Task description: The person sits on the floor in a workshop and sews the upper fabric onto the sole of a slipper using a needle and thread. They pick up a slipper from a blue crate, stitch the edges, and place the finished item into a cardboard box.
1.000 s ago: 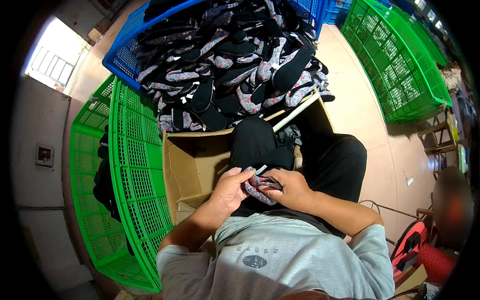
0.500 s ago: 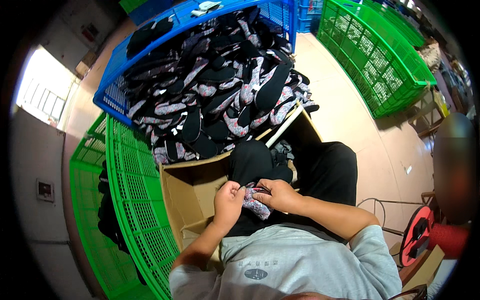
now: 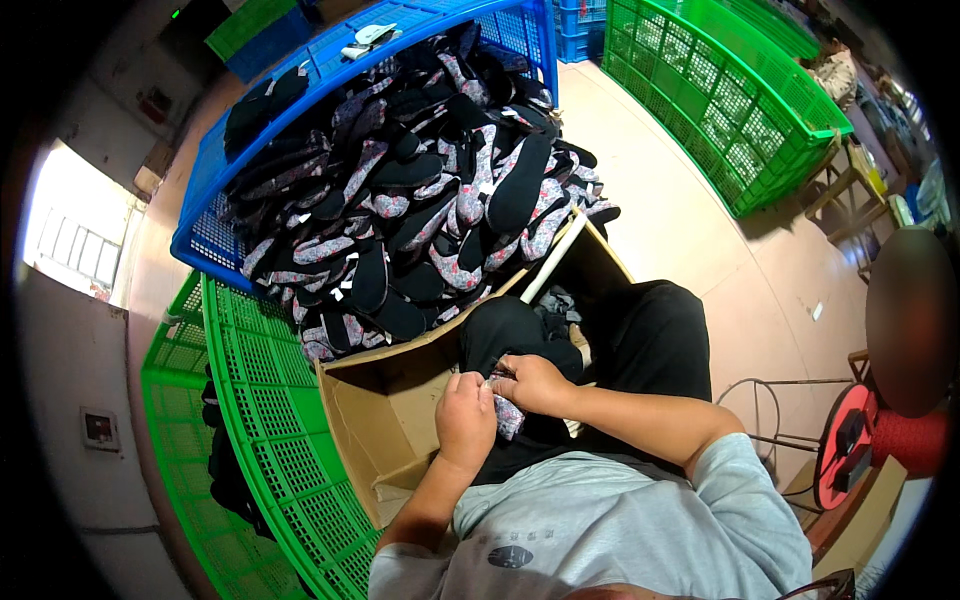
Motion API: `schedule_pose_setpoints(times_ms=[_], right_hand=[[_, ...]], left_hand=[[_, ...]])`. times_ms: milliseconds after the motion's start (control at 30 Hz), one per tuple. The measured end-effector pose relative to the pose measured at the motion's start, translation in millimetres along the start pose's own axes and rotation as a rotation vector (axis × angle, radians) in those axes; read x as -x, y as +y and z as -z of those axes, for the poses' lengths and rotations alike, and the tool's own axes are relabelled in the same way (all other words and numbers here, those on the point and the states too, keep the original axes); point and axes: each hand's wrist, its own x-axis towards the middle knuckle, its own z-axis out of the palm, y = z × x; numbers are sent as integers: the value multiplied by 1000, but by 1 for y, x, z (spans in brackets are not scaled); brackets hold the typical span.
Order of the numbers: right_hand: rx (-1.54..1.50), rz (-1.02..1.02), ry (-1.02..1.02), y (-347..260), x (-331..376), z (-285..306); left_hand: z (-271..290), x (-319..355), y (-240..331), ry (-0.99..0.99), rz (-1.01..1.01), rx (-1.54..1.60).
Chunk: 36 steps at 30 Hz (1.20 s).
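Note:
A fabric slipper (image 3: pixel 509 421) with a grey-and-pink floral pattern is held over my lap, partly covered by my fingers. My left hand (image 3: pixel 466 418) is closed, pinching its upper edge. Close beside it, my right hand (image 3: pixel 537 385) is bent over the same edge, fingers gripping the cloth. What the fingertips do there is too small to make out. Beyond my knees lies a large heap of similar slippers (image 3: pixel 520 185) with black soles and floral uppers, spilling from a blue plastic crate (image 3: pixel 205 235).
An open cardboard box (image 3: pixel 375 400) stands against my left leg, with a pale tube (image 3: pixel 553 260) near its far edge. Green crates (image 3: pixel 275 430) line the left side; another green crate (image 3: pixel 720 120) stands far right. A red spool (image 3: pixel 900 442) is at right.
My hands have drawn closer together over the slipper, and less of it shows between them. The whole view has shifted slightly, as from a head movement.

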Motion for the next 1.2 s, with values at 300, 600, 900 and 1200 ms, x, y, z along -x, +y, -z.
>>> schedule_pose_setpoints(times_ms=[300,600,900,1200], right_hand=[[-648,-483,-120,8,-15,29],[-879,-400,29,15,-14,21],[-497,-159,300,24,-11,-4],[-262,-98,418,25,-6,-4]], left_hand=[[-35,47,-17,-42,579,1103],[-38,45,2,3,602,1369],[-27,36,15,110,680,1334],[-35,32,8,129,622,1212]])
